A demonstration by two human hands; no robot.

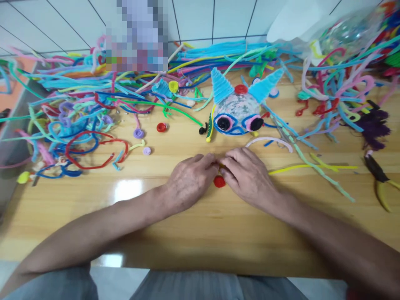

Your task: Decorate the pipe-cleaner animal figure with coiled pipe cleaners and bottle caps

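My left hand and my right hand meet over the table, fingers closed and fingertips pinched together. A bit of yellow pipe cleaner shows between them, and a yellow pipe cleaner runs out to the right from behind my right hand. Just below the fingertips is a red coiled pipe-cleaner disc; whether it is joined to the yellow one is hidden. Beyond my hands sits a round animal head with blue pointed ears, a red coil on top and black-and-pink eyes ringed in blue.
Many loose pipe cleaners are heaped along the back and left. Small coils, one red and one purple, lie left of the head. Yellow-handled pliers rest at the right, near a dark purple tuft. A plastic bag stands behind.
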